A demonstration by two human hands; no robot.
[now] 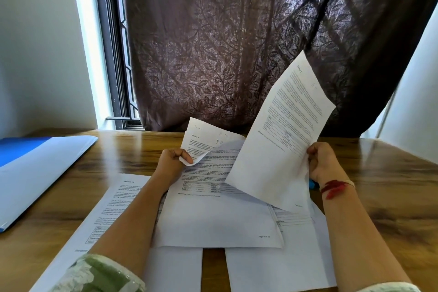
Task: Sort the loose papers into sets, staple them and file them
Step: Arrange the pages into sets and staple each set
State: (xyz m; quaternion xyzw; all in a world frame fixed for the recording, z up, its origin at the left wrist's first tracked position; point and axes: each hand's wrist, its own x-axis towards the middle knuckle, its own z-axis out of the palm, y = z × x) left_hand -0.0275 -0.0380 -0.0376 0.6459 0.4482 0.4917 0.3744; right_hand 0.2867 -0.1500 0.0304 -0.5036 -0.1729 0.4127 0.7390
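Sheet (279, 140) raised, pinched by right hand (322, 163); left hand (171, 163) grips stack (213, 216) edge.

The raised sheet (282, 140) in the right hand (320, 161) has a heading near its top edge that looks like "Section 1", and the word "Disclaimer" stands under its printed grid. Its body print is too small to read. The rear sheet (201, 135), pinched by the left hand (170, 163), is headed "Section 3"; the handwritten marks beside the heading cannot be made out. The middle sheet (213, 216) has a footer at its lower right corner beginning "Page" and ending "10". The flat sheet (118, 201), toward the left edge of the table (391, 197), is headed "Section 10".
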